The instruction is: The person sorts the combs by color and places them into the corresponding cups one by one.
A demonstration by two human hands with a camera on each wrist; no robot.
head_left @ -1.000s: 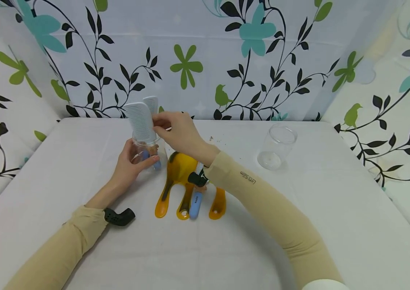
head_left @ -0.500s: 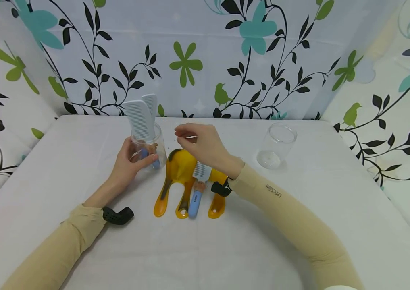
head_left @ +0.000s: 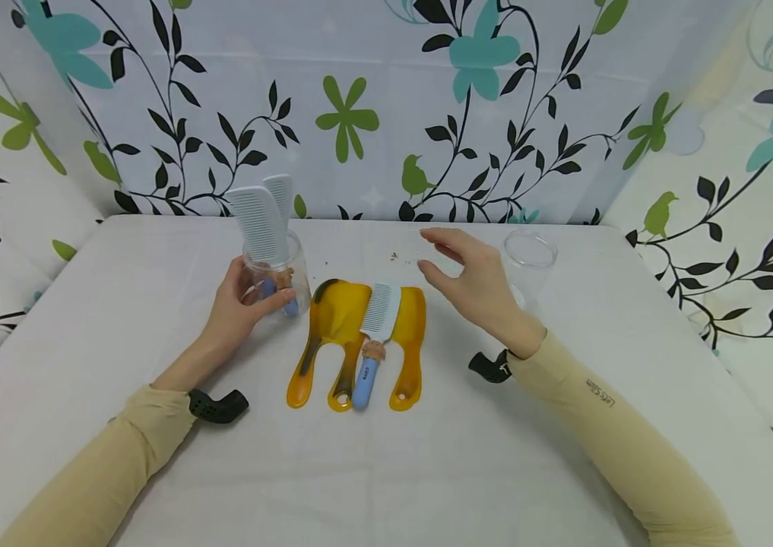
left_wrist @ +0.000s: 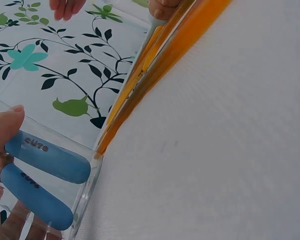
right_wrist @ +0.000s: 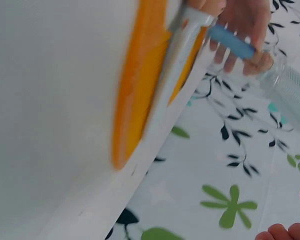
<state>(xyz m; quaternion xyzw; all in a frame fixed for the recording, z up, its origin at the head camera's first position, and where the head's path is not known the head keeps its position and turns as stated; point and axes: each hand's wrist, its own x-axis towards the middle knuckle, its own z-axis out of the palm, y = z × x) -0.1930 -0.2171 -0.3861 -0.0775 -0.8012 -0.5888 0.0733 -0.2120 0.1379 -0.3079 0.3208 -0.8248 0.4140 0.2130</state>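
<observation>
My left hand (head_left: 232, 304) grips a clear jar (head_left: 299, 266) at the left of the table. Two light-blue combs (head_left: 258, 224) stand in it, teeth end up, their blue handles (left_wrist: 50, 160) seen through its wall in the left wrist view. My right hand (head_left: 475, 285) hovers right of centre, fingers parted from the thumb, holding nothing. Between the hands lie amber combs (head_left: 411, 334), some overlapping, with one light-blue comb (head_left: 381, 311) on top; its blue handle points toward me. In the right wrist view only some right fingertips (right_wrist: 285, 232) show.
A second clear jar (head_left: 530, 249) stands behind my right hand, which partly hides it. Small dark specks (head_left: 394, 257) lie near the table's back edge. A patterned cloth (head_left: 372, 99) hangs upright behind the white table (head_left: 372, 486).
My right hand has let go of a light-blue comb in the left jar and moved right, its fingers spreading. The left hand has stayed on the jar.
</observation>
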